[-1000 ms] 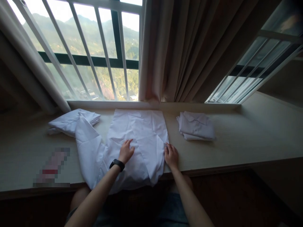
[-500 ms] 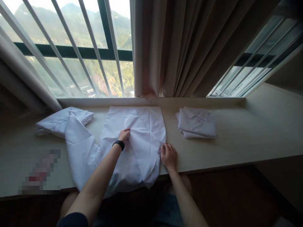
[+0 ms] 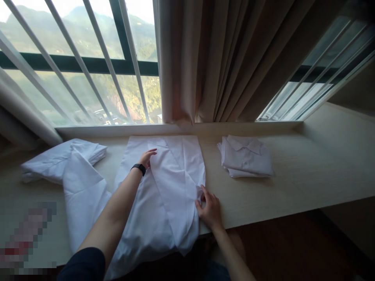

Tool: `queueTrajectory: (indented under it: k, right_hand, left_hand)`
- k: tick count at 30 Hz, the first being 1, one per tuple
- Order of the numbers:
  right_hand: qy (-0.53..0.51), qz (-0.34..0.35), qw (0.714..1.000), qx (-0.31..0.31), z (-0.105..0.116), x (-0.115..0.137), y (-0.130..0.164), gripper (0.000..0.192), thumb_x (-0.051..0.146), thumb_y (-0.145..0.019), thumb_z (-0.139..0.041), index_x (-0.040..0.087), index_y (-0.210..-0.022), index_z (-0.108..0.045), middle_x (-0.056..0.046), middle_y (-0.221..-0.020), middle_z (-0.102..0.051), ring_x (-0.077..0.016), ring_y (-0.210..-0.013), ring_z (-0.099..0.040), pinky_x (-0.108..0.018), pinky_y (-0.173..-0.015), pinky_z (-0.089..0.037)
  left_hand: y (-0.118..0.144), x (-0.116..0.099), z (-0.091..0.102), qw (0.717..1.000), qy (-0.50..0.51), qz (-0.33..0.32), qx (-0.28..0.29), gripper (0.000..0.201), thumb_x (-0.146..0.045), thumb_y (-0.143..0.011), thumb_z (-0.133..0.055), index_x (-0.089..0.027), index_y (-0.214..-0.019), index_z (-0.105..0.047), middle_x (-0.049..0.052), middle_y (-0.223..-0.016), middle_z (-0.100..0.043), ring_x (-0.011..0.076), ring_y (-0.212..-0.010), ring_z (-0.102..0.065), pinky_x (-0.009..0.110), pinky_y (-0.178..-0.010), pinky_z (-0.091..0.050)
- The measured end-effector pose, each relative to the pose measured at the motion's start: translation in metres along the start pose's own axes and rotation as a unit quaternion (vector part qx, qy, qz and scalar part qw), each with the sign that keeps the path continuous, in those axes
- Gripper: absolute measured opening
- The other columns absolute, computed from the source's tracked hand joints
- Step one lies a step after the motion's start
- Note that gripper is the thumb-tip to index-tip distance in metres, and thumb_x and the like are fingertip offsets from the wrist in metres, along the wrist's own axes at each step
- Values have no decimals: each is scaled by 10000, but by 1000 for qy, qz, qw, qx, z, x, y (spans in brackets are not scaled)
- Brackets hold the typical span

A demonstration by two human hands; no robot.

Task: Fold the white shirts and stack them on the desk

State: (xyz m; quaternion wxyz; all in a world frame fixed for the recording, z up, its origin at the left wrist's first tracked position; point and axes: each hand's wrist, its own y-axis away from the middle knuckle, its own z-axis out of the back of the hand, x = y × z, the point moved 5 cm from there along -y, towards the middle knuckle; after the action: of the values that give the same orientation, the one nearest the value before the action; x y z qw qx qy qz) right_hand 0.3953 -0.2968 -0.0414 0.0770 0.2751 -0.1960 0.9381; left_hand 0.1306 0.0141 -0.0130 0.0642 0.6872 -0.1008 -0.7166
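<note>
A white shirt [image 3: 172,179] lies partly folded before me, its sides turned inward and its near end hanging over the table's front edge. My left hand [image 3: 148,157], with a black band on the wrist, rests over the upper left of the shirt, fingers stretched out. At the shirt's right edge is my right hand [image 3: 209,207], thumb and forefinger apart beside the crumpled cloth. One white sleeve [image 3: 83,191] stretches out on the left, its upper end against a white cloth bundle [image 3: 55,158].
A folded white shirt [image 3: 246,158] lies to the right on the pale wooden surface [image 3: 293,175]. A blurred-out item [image 3: 29,230] is at the near left. Behind stand a barred window [image 3: 88,78] and brown curtains [image 3: 219,58].
My left hand has released its pinch on the cloth, opened, and moved up and left. The right hand has loosened at the shirt's edge. The view has shifted slightly.
</note>
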Motion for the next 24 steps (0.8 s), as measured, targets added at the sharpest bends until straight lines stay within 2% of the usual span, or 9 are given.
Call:
queueTrajectory:
  k: [3,5,8,11,13,17,20,22,24]
  right_hand:
    - [-18,-15,1000,-2,-3,-6,0,623,323,-881,-555,250,-1487,-426,-49,-852,-651,-246,-824,-604,-426,-851,-481]
    - [-27,-17,999,-5,-6,-10,-1,591,302,-890,-543,260,-1472,-450,-47,-841,-648,-245,-820,-608,-426,-846,-489]
    - [-35,-24,999,-7,-8,-14,-1,547,294,-904,-529,280,-1449,-479,-49,-845,-649,-249,-825,-612,-431,-839,-501]
    - [-39,-31,999,-14,-7,-14,-1,540,312,-905,-547,282,-1441,-486,-48,-848,-651,-247,-816,-616,-439,-843,-507]
    - [-40,-33,998,-20,-6,-13,-2,547,342,-907,-567,271,-1443,-485,-49,-841,-649,-244,-804,-617,-443,-844,-509]
    - [-36,-30,999,-14,-3,-8,-5,548,388,-924,-569,271,-1451,-479,-60,-841,-643,-256,-803,-616,-457,-830,-517]
    - [-34,-25,999,-18,-1,-6,-6,587,403,-918,-585,272,-1472,-446,-85,-929,-658,-274,-873,-620,-474,-855,-518]
    - [-37,-27,999,-24,0,-6,-7,619,416,-907,-600,253,-1480,-431,-106,-1001,-662,-286,-929,-618,-484,-882,-514]
    - [-38,-33,998,-25,0,-7,-6,634,433,-896,-608,229,-1472,-439,-119,-1033,-663,-294,-956,-617,-488,-899,-511]
  left_hand:
    - [-36,1,-4,998,33,43,38,626,-238,-610,-740,-169,-1230,-676,85,-911,-684,199,-685,-649,342,-632,-546]
    - [-59,1,-3,996,51,54,44,669,-205,-602,-739,-164,-1264,-645,88,-956,-684,193,-722,-653,348,-691,-553]
    - [-88,-5,0,991,120,9,53,732,-163,-600,-707,-192,-1323,-591,69,-1053,-684,181,-832,-662,343,-826,-547]
    - [-107,-12,6,973,216,-60,63,766,-163,-607,-670,-192,-1363,-550,66,-1113,-678,216,-965,-657,389,-929,-523]
    - [-115,-10,8,971,224,-65,59,797,-148,-594,-656,-182,-1380,-527,79,-1141,-673,244,-1018,-644,430,-950,-514]
    - [-121,-5,12,984,163,-65,12,854,-94,-556,-641,-214,-1390,-504,83,-1221,-639,255,-1077,-616,457,-955,-506]
    - [-116,-10,20,995,53,-63,-52,738,-100,-565,-661,-184,-1294,-584,88,-1193,-632,272,-1112,-588,462,-978,-486]
    - [-103,-19,28,992,-29,-74,-102,636,-114,-579,-672,-154,-1212,-629,97,-1161,-639,294,-1141,-570,464,-1002,-468]
    - [-76,-27,33,978,-110,-100,-145,548,-126,-600,-677,-136,-1147,-653,111,-1125,-655,319,-1158,-565,470,-1020,-453]
